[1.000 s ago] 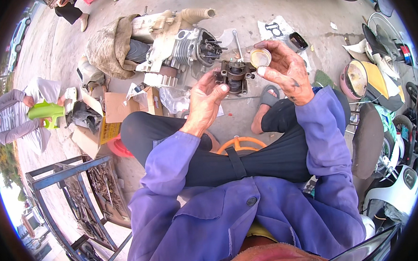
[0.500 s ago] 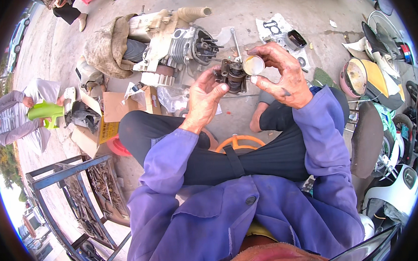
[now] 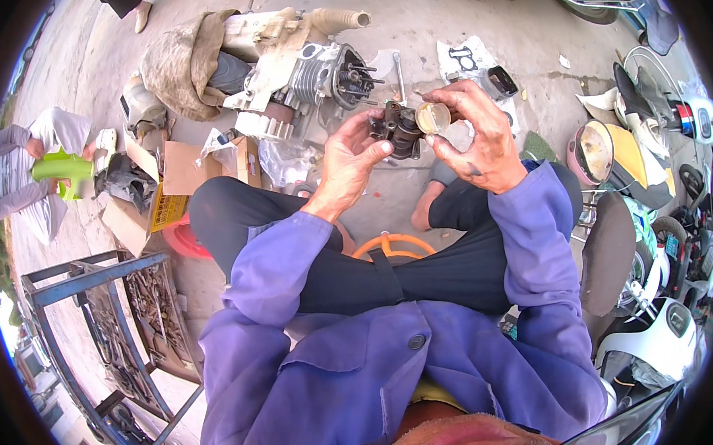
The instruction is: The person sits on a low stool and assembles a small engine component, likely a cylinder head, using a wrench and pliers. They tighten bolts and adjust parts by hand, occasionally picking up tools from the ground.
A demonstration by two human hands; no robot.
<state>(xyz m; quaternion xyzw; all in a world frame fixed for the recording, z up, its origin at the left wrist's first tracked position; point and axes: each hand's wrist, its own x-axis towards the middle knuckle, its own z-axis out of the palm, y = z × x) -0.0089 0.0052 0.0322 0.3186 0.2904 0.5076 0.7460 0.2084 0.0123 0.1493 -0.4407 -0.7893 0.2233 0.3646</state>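
Note:
My left hand grips a dark metal engine part from its left side, with the thumb and fingers closed round it. From the right, my right hand pinches a small clear round cup holding a little yellowish stuff. The cup is tilted at the part's upper right side; whether they touch I cannot tell. Just beyond my left hand lies a partly dismantled engine, finned, with several studs sticking out. A wrench lies on the ground behind the engine part.
Right of the wrench, a gasket and a dark open metal piece lie on white sheeting. A cardboard box and a blue metal rack of tools are at left. Scooters stand at right. Another person holds something green at far left.
The cup has tipped further, its opening turned more toward the engine part. The whole view has shifted slightly. My left hand keeps its hold on the part.

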